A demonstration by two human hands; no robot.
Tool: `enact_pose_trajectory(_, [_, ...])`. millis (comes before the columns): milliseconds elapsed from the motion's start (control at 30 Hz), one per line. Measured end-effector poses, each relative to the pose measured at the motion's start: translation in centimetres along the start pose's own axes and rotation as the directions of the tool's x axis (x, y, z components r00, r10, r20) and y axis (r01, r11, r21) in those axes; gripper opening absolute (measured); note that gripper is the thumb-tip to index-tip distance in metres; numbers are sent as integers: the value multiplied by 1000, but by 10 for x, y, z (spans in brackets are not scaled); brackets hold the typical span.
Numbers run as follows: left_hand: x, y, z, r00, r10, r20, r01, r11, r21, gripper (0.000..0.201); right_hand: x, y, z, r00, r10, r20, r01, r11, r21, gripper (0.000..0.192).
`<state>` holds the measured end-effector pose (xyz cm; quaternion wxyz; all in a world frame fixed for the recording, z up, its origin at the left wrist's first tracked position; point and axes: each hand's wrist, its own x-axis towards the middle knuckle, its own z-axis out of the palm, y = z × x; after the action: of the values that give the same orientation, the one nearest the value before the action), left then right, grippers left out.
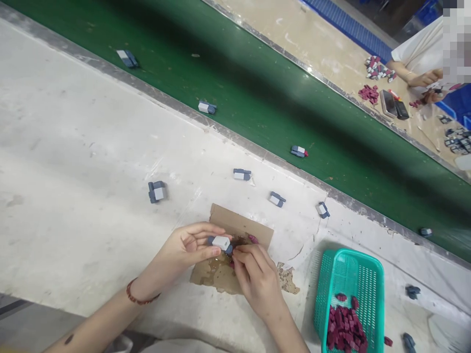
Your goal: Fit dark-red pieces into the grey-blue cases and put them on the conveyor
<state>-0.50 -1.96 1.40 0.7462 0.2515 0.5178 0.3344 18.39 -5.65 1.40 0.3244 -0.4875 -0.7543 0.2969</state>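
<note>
My left hand (198, 245) is closed around a small blue-and-white plastic part (221, 242), held over a piece of stained brown cardboard (224, 215). The fingers of my right hand (257, 277) are pinched together against the part's right-hand blue end. Whatever those fingertips hold, if anything, is hidden. On the cardboard, close to the right hand, lies a small maroon piece (253, 239) beside a dark wet patch. Similar blue-and-white parts rest on the white table beyond my hands, among them one part (242, 174) and another (277, 199).
A green perforated basket (380, 294) with many maroon pieces (346, 328) stands to my right. Beyond the table runs a green conveyor belt (250, 88) with a metal edge, carrying several parts. Across it, a co-worker's hands (427, 81) work beside piles of pieces (369, 94).
</note>
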Motion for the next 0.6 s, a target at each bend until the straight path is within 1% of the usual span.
enact_pose_trajectory(33, [0,-3,-1,1000,8,-5,-8,1000,0,32,0,0,-1,999,40,-30,-38,998,54,20])
enact_pose_trajectory(100, [-1,-7,-1,1000,17,-11,-18,1000,-4,32,0,0,-3,980,170,-104,-147,968,201,14])
enact_pose_trajectory(167, [-3,-11,2,1000,25,-9,-25,1000,-11,31,-1,0,-6,929,322,-182,-239,898,370,7])
enact_pose_trajectory(233, [-5,-13,6,1000,31,1,-31,999,-28,28,-1,-2,-8,874,425,-235,-259,817,515,3])
enact_pose_trajectory(267, [-6,-14,8,999,39,11,-39,998,-39,27,-1,-3,-8,856,454,-246,-252,783,569,4])
enact_pose_trajectory(333, [-8,-16,13,997,65,36,-63,996,-56,23,-1,-6,-7,833,494,-249,-239,727,644,6])
enact_pose_trajectory(433, [-10,-20,17,990,111,86,-106,993,-59,17,0,-11,-5,817,524,-242,-223,673,705,7])
enact_pose_trajectory(500, [-11,-22,18,985,130,117,-125,991,-50,16,0,-13,-4,817,528,-233,-216,654,725,6])
enact_pose_trajectory(600, [-11,-24,18,980,150,133,-145,988,-45,14,0,-13,-5,839,502,-212,-210,657,724,5])
